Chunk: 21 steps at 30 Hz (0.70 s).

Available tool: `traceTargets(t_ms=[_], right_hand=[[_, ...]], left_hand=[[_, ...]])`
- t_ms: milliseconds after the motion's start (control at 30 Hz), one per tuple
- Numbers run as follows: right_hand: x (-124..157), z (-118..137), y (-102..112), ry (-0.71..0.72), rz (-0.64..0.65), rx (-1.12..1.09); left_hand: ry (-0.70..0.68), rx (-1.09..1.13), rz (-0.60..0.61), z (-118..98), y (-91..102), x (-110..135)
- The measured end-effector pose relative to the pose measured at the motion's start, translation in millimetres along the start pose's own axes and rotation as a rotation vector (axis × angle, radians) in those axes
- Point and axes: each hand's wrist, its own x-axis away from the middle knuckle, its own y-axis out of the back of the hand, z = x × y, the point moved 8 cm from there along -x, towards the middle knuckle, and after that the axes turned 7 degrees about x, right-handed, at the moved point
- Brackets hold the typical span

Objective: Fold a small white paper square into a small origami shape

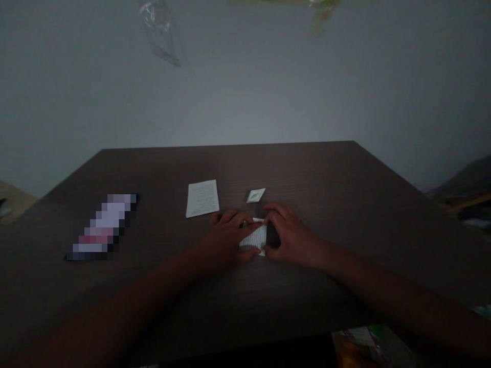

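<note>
A small piece of printed paper lies on the table between my two hands, its fine lines of print partly hidden by fingers. My left hand rests over its left side, with the index finger across the top edge and the thumb along the bottom edge. At the right edge, the curled fingers and thumb of my right hand grip the paper's upper and lower corners. Just beyond the hands is a small folded paper piece, diamond-shaped from here. A larger squarish printed sheet lies beyond my left hand.
A phone, its screen pixelated, lies at the left of the dark wooden table. Behind the table stands a pale wall with a clear plastic bag hanging on it. A colourful packet shows below the near edge.
</note>
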Motion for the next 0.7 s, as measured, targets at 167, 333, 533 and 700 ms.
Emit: traceTargets(t_ms=[167, 333, 533, 700], right_hand=[[-13.6, -30.6, 3.4, -0.136, -0.136, 0.041], [-23.9, -57.0, 7.3, -0.256, -0.284, 0.101], [-21.3, -56.2, 3.2, -0.194, -0.209, 0.101], [-16.1, -39.4, 1.5, -0.034, -0.095, 0.097]], left_hand=[[0.012, 0.004, -0.004, 3.4, -5.0, -1.3], [0.023, 0.020, -0.003, 5.2, -6.2, -2.5], [0.018, 0.075, -0.053, 3.6, 0.8, 1.4], [-0.024, 0.094, -0.058, 4.8, 0.1, 4.0]])
